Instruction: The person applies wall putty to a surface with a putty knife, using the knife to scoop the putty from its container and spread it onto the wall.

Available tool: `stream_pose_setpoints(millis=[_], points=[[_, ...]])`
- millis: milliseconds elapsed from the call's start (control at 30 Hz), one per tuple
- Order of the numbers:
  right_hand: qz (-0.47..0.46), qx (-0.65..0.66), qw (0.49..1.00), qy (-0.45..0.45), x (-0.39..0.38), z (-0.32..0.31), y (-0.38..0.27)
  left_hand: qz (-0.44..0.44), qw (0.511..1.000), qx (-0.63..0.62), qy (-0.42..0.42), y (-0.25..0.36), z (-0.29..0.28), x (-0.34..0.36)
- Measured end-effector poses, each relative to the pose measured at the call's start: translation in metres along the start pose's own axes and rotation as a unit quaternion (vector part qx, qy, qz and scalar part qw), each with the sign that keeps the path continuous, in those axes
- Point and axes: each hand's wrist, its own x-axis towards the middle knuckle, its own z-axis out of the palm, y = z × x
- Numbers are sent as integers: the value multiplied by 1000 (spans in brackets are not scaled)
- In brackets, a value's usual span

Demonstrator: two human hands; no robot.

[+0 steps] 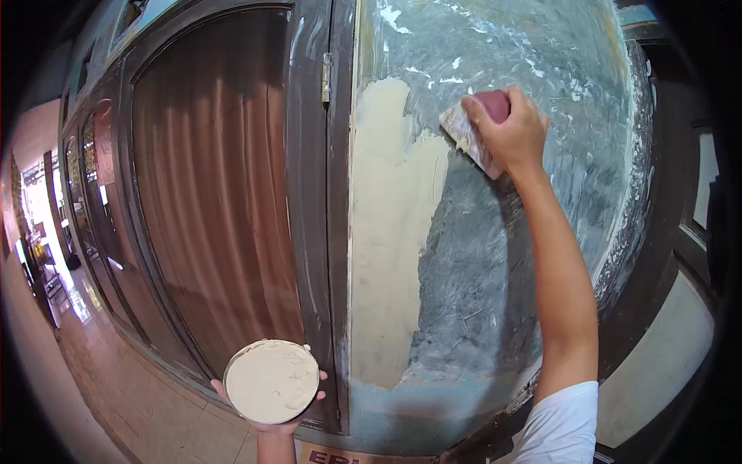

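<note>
Head cam: L hand (281, 427) cups rnd tub (318, 374) of cream putty (270, 383); R hand (519, 139) grips maroon-hdl, putty-smeared spreader (470, 141).

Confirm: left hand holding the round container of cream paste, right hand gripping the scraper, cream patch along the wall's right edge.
The edge is wrong: the head view shows the cream patch along the left edge of the wall. The rest stands.

Seemingly home: dark-framed brown curtain (220, 193), tiled floor (158, 394)
</note>
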Motion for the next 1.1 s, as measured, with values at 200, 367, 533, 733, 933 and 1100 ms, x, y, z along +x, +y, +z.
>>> stream_pose_setpoints(millis=[200,367,533,733,933,1100], points=[[-294,36,950,-97,-57,-1,-7,11,1000,-7,6,6,7,-8],[-72,-15,997,31,-29,-5,8,2,1000,11,-6,1,3,-3],[-226,23,970,-91,-59,-7,-8,5,1000,5,-8,2,1,-8],[-6,-22,999,35,-8,-8,23,-21,999,-20,-16,-10,-4,-4],[-245,18,959,-142,-58,-8,-16,-31,998,-45,-43,-12,1,-15],[66,12,995,67,-3,0,6,-37,998,-32,-42,-27,1,-14]])
